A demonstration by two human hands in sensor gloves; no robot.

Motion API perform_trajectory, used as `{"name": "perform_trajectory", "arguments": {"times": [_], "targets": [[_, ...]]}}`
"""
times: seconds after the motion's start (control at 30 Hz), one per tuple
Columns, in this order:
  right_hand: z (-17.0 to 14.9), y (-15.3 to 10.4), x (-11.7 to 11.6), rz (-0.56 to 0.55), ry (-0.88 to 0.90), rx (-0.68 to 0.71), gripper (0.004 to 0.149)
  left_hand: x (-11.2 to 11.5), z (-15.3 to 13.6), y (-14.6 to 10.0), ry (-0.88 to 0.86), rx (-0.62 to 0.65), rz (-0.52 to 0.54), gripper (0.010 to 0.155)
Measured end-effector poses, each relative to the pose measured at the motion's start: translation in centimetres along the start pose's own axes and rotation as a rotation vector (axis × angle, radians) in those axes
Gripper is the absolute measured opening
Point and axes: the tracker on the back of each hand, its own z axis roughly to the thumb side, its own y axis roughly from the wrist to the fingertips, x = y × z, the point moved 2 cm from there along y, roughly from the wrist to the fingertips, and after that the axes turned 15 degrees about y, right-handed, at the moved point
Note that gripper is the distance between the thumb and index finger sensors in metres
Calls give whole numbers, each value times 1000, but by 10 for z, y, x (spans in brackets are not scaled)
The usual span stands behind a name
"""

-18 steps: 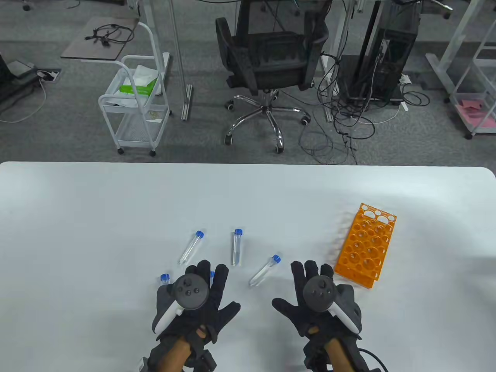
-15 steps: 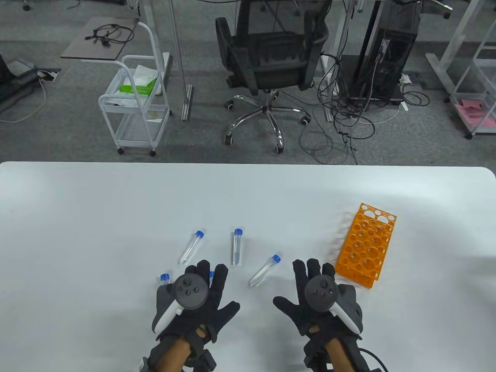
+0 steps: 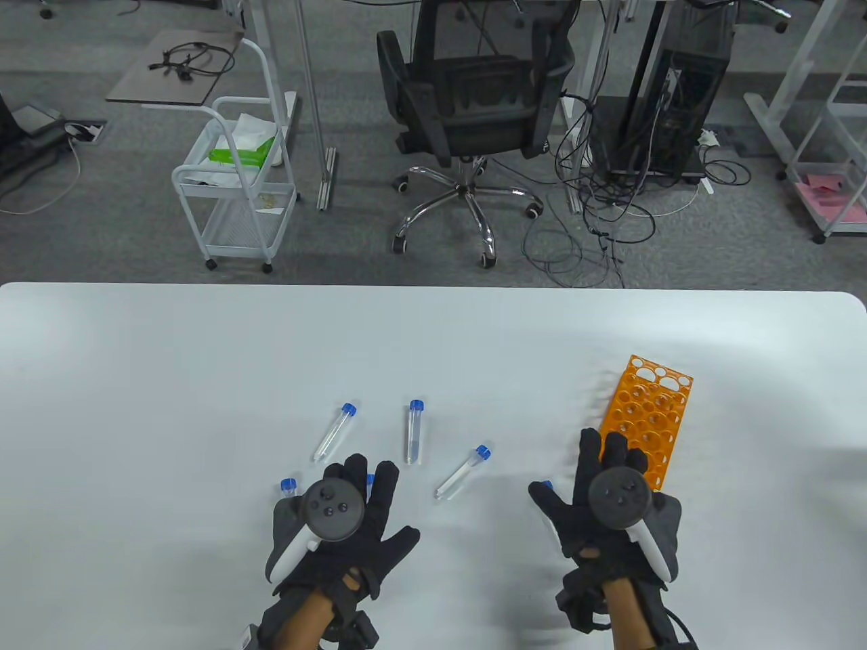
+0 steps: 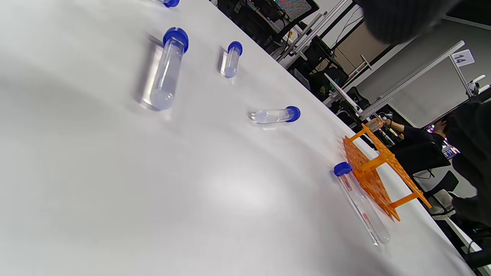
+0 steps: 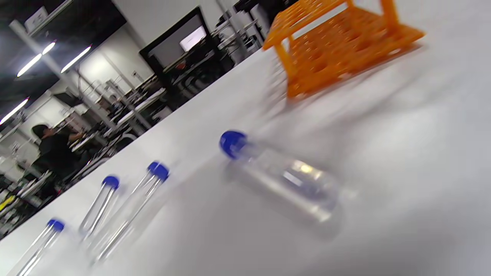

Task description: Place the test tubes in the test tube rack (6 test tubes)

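Six clear test tubes with blue screw caps lie on a smooth white table (image 3: 135, 379); behind it the grey floor holds a black office chair (image 3: 467, 101), a white wire trolley (image 3: 234, 196) and tangled cables (image 3: 596, 223).

From above, three tubes lie in the open: the left one (image 3: 333, 431), the middle one (image 3: 414, 431) and the slanted one (image 3: 462, 472). Two more show only as blue caps poking out from under the left hand (image 3: 335, 528), which lies flat with its fingers spread, holding nothing. Beside the thumb of the right hand (image 3: 609, 521), a cap (image 3: 547, 485) is all that shows of the sixth tube. That hand is spread flat too, fingertips at the near end of the orange rack (image 3: 647, 423), a plastic grid of round holes standing near the table's right side, no tubes in it.

Only the wrist cameras show the sixth tube (image 5: 280, 178) whole, lying near the rack (image 5: 337, 42); the right wrist picture is blurred. Through the left wrist camera its thin barrel (image 4: 358, 201) lies just beside the rack's legs (image 4: 378, 176).
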Motion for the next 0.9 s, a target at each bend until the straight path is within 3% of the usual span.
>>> {"name": "perform_trajectory", "arguments": {"times": [0.27, 0.47, 0.63, 0.9], "targets": [[-25, 8, 15, 2, 92, -159, 99, 0, -1, 0, -10, -2, -2, 81], [-46, 13, 26, -129, 189, -298, 97, 1, -2, 1, -26, -5, -11, 81], [-55, 17, 23, -122, 168, -359, 94, 2, -3, 1, -20, -8, -20, 81], [-71, 21, 31, -210, 144, -439, 92, 3, -3, 1, -39, -6, -29, 81]]}}
